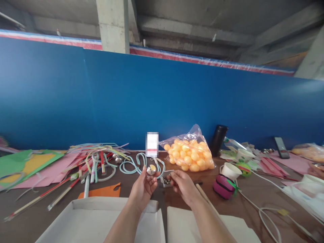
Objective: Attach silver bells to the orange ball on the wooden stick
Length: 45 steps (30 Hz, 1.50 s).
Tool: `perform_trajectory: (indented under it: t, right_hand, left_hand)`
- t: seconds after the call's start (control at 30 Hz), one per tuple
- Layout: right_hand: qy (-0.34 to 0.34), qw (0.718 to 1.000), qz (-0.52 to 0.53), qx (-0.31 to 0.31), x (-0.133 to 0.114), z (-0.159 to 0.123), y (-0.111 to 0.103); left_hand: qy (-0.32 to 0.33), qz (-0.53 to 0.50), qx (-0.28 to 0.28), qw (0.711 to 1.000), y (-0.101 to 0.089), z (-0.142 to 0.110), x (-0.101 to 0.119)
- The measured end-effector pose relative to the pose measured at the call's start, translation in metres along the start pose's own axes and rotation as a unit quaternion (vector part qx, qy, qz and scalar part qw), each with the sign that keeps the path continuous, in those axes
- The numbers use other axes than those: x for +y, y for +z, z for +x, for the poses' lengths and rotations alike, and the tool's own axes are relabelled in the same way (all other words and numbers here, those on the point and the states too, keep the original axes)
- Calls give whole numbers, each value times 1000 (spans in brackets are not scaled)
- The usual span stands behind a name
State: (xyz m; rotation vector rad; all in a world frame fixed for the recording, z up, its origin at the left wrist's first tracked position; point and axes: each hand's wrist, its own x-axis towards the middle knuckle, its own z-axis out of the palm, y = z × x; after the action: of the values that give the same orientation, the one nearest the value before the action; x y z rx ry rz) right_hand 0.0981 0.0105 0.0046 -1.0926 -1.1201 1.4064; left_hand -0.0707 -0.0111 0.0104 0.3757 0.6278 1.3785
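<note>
In my left hand (145, 185) sits a shiny silver ball (151, 170), held between thumb and fingers and reflecting yellow. My right hand (182, 185) is closed in a pinch just to its right. Whatever lies between those fingertips is too small to make out. Beside them, partly covered by the right fingers, is a small container of dark, shiny metal bits (166, 181). Pale blue tubing (129, 166) lies coiled behind my left hand. A clear bag of orange balls (188, 155) stands behind my right hand.
An open white box (101, 201) and white sheets (227, 222) lie in front. To the right are a paper cup (231, 171), a magenta pouch (223, 186), a black bottle (219, 140) and a white cable (262, 211). Sticks (37, 199) and coloured paper (45, 163) cover the left.
</note>
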Motion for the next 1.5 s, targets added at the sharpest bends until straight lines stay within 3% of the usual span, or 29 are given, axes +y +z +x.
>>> perform_trajectory:
  t: [0.47,0.87,1.5]
  right_hand:
    - [-4,990,124,-62,-15,-15,9]
    - [-25,988,123,-87,-9,-18,17]
    - [-33,986,140,-87,-5,-19,19]
  left_hand:
    - [2,44,-34,998,3,-4,-3]
    - [20,59,-75,995,2,-7,-5]
    - [11,93,-88,992,6,-10,-6]
